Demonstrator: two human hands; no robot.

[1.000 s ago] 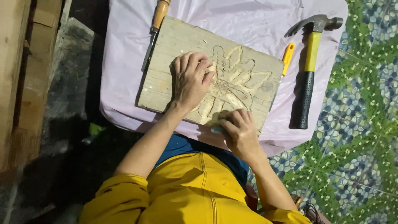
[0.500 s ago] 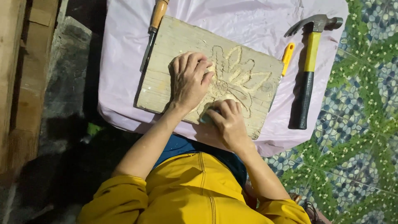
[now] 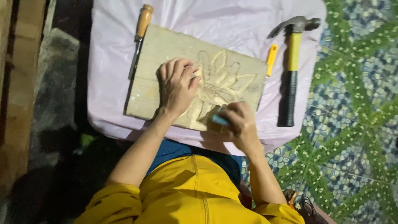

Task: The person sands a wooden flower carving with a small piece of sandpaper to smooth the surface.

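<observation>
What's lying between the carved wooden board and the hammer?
In the head view, a yellow-handled tool lies between the board and the hammer, on the pale sheet.

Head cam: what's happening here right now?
A person in yellow sleeves is working on a wooden board carved with a flower relief, lying on a pale pink sheet. The left hand presses flat on the board. The right hand grips a small blue-handled tool at the board's near edge. A wooden-handled chisel, a yellow-handled tool and a hammer lie unused around the board.
</observation>
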